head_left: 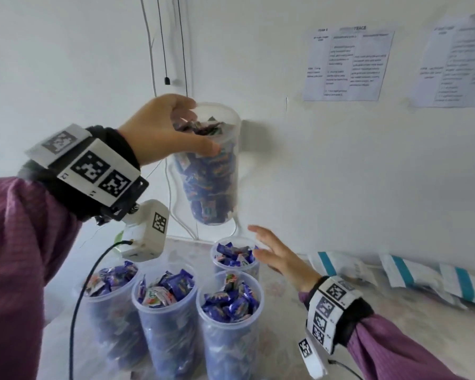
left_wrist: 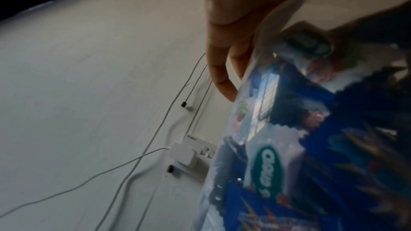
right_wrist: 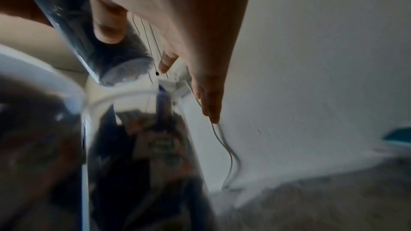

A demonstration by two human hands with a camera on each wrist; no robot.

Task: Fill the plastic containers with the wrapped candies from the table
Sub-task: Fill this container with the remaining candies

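Observation:
My left hand (head_left: 176, 130) grips the rim of a tall clear plastic container (head_left: 213, 182) full of blue wrapped candies and holds it up in the air in front of the wall. In the left wrist view the fingers (left_wrist: 219, 69) curl round that container (left_wrist: 311, 147). Below it, several more candy-filled containers (head_left: 167, 319) stand together on the table. My right hand (head_left: 272, 253) hovers with straight fingers over the back one (head_left: 235, 256), under the lifted container, holding nothing. The right wrist view shows the lifted container's base (right_wrist: 124, 69) above the straight fingers (right_wrist: 209, 97).
White and black cables (head_left: 162, 50) hang down the wall behind the lifted container, by a socket with a plug (left_wrist: 184, 155). Printed sheets (head_left: 346, 64) are taped to the wall. White and teal packets (head_left: 422, 272) lie at the table's back right.

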